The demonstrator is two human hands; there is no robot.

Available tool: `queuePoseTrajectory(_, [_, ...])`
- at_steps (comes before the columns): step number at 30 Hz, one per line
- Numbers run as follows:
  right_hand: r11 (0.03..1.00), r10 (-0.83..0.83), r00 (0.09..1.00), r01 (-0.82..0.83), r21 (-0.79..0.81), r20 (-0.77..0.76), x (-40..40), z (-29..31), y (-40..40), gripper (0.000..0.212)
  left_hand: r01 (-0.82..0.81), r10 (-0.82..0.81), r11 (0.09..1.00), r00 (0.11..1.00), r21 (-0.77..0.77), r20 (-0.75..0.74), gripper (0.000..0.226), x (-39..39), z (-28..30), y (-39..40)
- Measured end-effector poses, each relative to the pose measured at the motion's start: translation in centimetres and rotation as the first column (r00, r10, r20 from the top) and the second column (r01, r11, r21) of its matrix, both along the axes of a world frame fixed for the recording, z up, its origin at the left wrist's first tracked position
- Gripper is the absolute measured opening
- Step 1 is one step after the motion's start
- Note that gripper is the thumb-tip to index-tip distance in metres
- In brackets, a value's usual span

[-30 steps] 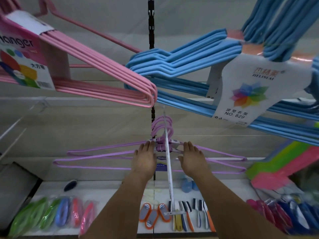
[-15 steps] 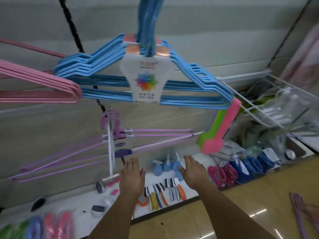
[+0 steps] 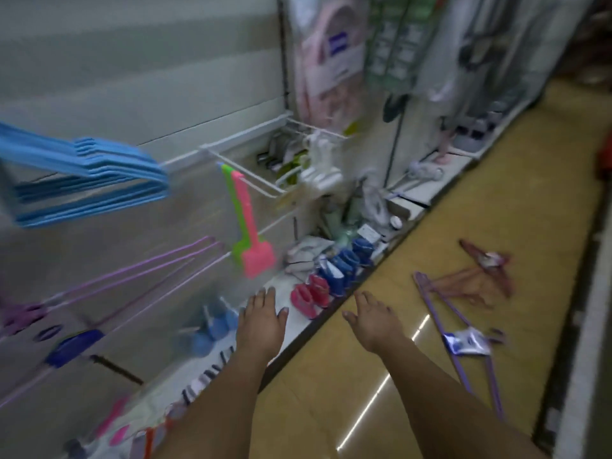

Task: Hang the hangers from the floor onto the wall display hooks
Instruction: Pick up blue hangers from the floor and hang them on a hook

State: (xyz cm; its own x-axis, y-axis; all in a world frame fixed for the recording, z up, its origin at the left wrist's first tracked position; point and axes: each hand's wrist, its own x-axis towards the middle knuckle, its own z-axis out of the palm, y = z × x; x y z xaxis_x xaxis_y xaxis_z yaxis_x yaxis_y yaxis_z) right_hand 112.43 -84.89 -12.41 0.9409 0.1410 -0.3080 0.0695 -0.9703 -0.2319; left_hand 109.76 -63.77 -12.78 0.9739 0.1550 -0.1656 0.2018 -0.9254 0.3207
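A bundle of purple hangers (image 3: pixel 463 339) with a white label lies on the yellow floor at the right. A pink bundle of hangers (image 3: pixel 480 279) lies just beyond it. On the wall at the left hang purple hangers (image 3: pixel 139 270) and, higher up, blue hangers (image 3: pixel 92 180). My left hand (image 3: pixel 261 319) is stretched out flat over the low shelf, holding nothing. My right hand (image 3: pixel 374 319) reaches forward over the floor, fingers straight and empty, well short of the floor hangers. The view is blurred.
A low white shelf (image 3: pixel 298 326) along the wall carries small blue, pink and red goods. A green and pink brush pair (image 3: pixel 248 240) hangs from a white wire basket (image 3: pixel 265 154). More goods line the aisle wall beyond.
Both hands have left the purple hangers on the wall hook and dropped lower. The view has swung right, bringing the aisle floor and the hangers lying on it into sight.
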Motion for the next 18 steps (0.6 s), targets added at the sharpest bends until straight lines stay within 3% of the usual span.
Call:
queuePoseTrajectory(8, [0.949, -0.314, 0.949, 0.314, -0.026, -0.004, -2.1, 0.0, -14.9, 0.058, 0.328, -0.327, 0.944, 0.945, 0.04, -0.013, 0.055, 5.0, 0.3, -14.8])
queuePoseTrajectory(18, [0.769, -0.638, 0.77, 0.635, -0.069, -0.03, -2.1, -0.1, -26.1, 0.055, 0.625, -0.625, 0.78, 0.78, 0.006, -0.041, 0.058, 12.9, -1.8, -27.8])
